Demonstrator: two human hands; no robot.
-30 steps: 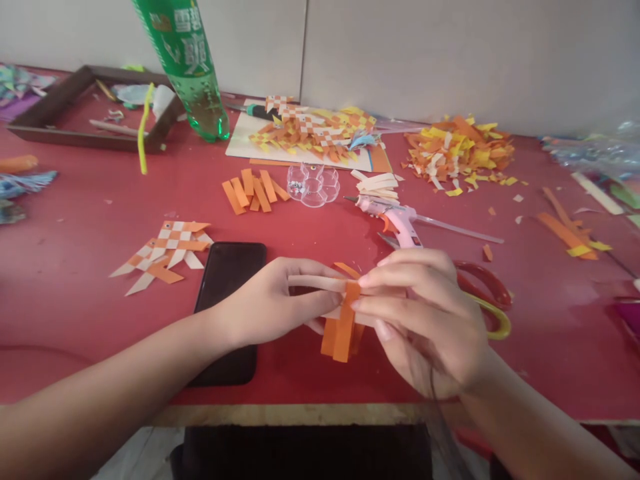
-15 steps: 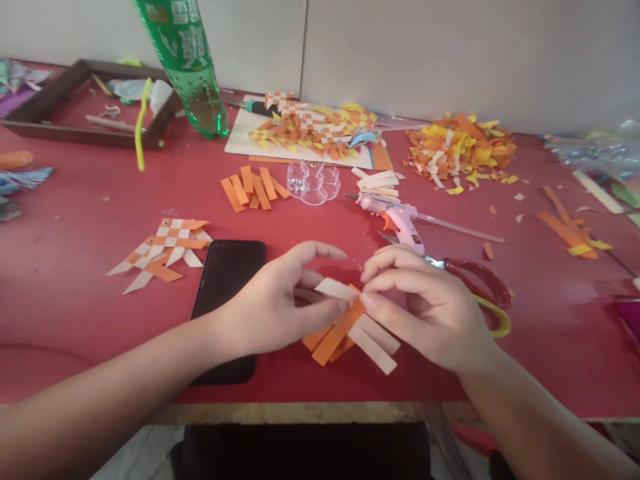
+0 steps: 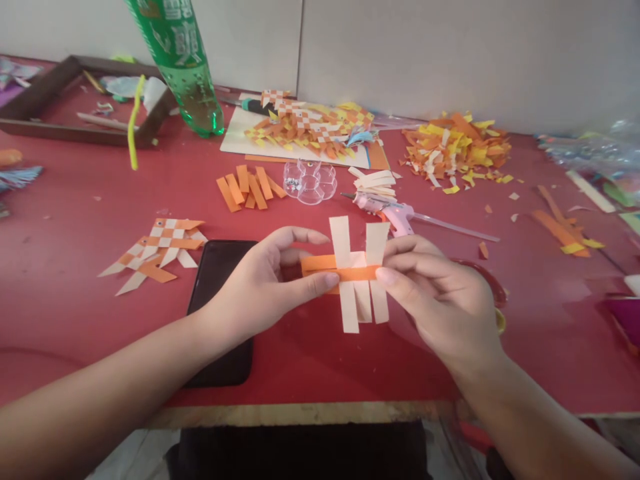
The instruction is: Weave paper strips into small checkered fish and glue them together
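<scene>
Pinching woven strips [image 3: 357, 273], flat, orange-and-cream, probably paper

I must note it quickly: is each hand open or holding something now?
Left hand: holding crossed paper strips, left end.
Right hand: holding them, right end.

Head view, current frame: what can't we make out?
All in the head view:
Red-and-yellow-handled scissors: blades not visible, right hand in front.
Black rectangular phone: partly covered by left hand and wrist.
Green plastic bottle: top cut off by upper edge.
Crossed orange and cream paper strips: far side faces away.
Clear plastic flower-shaped tray: contents too small to identify.
</scene>
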